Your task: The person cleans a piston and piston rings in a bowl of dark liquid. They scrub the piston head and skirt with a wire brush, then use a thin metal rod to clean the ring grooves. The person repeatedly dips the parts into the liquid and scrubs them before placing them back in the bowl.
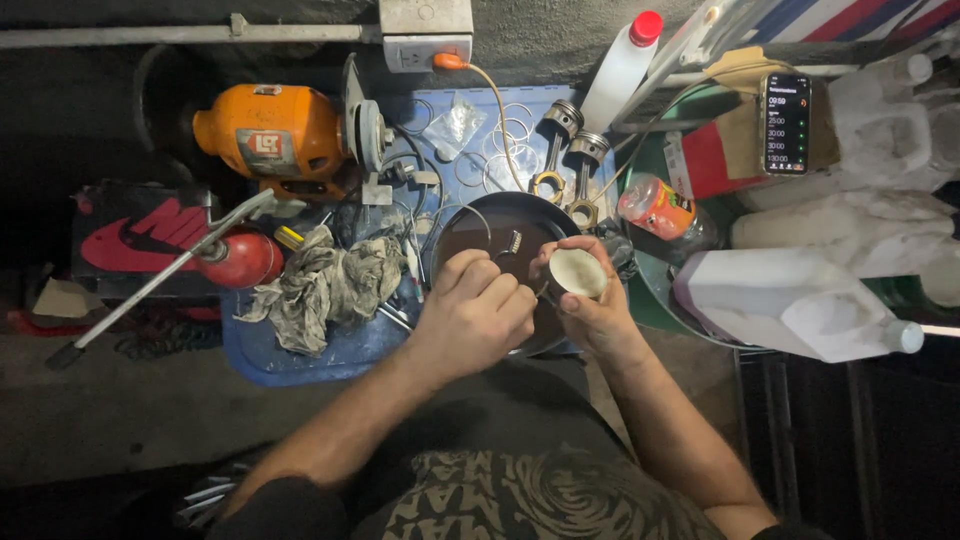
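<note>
From the head camera I see my right hand [595, 310] wrapped around a pale, round piston [578, 272], its grip closed on the sides so the flat crown faces up at me. My left hand [470, 315] is curled nearly closed on a thin tool whose tip meets the piston's edge; the tool itself is too small to make out. Both hands hover over a dark round pan [500, 215], likely so anything dropped lands inside it. Beyond the pan, two connecting rods [570, 160] lie on a blue tray [290, 365], with a crumpled rag [325, 285] to the left and an orange bench grinder [275, 135] behind it.
</note>
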